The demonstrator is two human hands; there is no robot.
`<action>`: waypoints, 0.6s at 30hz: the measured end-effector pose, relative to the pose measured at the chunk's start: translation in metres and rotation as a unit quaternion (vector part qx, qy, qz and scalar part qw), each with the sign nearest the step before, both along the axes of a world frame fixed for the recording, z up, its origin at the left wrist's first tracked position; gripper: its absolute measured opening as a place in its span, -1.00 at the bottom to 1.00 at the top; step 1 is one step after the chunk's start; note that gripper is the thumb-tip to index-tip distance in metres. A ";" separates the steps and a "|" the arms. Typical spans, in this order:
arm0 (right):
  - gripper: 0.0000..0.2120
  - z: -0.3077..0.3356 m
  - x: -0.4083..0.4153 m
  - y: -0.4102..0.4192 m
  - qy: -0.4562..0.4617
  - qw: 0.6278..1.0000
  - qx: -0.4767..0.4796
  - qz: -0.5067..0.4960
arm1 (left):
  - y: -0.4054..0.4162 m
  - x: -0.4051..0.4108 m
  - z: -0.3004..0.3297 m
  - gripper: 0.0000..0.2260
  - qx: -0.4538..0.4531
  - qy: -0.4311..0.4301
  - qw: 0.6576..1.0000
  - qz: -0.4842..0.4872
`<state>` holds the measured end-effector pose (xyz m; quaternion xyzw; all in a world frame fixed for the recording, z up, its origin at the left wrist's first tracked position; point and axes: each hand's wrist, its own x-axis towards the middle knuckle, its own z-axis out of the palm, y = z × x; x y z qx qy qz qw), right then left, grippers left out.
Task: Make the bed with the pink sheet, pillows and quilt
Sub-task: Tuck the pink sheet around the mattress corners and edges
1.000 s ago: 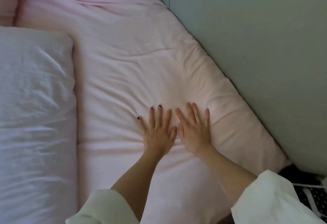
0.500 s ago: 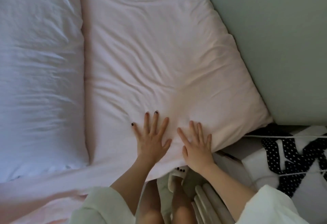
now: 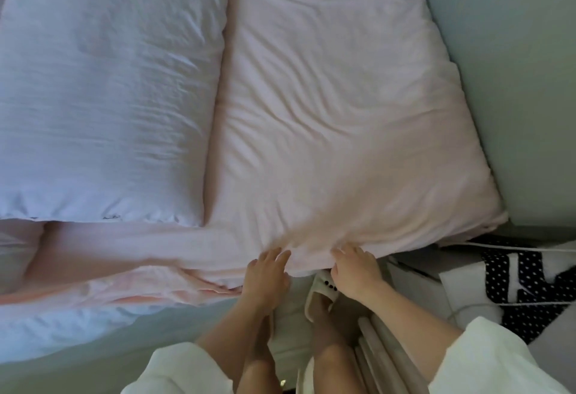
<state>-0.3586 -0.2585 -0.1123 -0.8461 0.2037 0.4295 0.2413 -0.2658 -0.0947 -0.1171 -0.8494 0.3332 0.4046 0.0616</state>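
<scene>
Hands, left hand [image 3: 267, 272] and right hand [image 3: 355, 269], rest side by side with fingers curled over the near edge of the pink quilt [image 3: 336, 119], which extends away beside the white pillow [image 3: 106, 88].

Fingertips of both hands [image 3: 311, 272] hidden under the pink quilt [image 3: 343, 113].

A pale green wall [image 3: 514, 82] runs along the bed's right side. Below it sits a black-and-white polka-dot fabric item [image 3: 526, 281], with a cream slipper [image 3: 321, 294] on the floor nearby.
</scene>
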 end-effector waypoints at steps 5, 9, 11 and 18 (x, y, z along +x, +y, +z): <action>-0.57 0.010 0.028 0.035 -0.057 0.998 0.007 0.019 | 0.042 0.033 0.013 -0.53 -0.003 -0.052 0.997 0.056; -0.57 0.014 0.050 0.083 -0.074 0.996 0.033 0.036 | 0.104 0.062 0.020 -0.48 0.025 -0.075 0.993 0.083; -0.56 0.017 0.063 0.118 -0.082 0.995 0.043 0.049 | 0.149 0.076 0.024 -0.37 0.062 -0.079 0.992 0.071; -0.47 0.018 0.102 0.242 -0.125 0.987 0.071 0.066 | 0.283 0.127 0.023 -0.10 0.153 -0.193 0.968 -0.045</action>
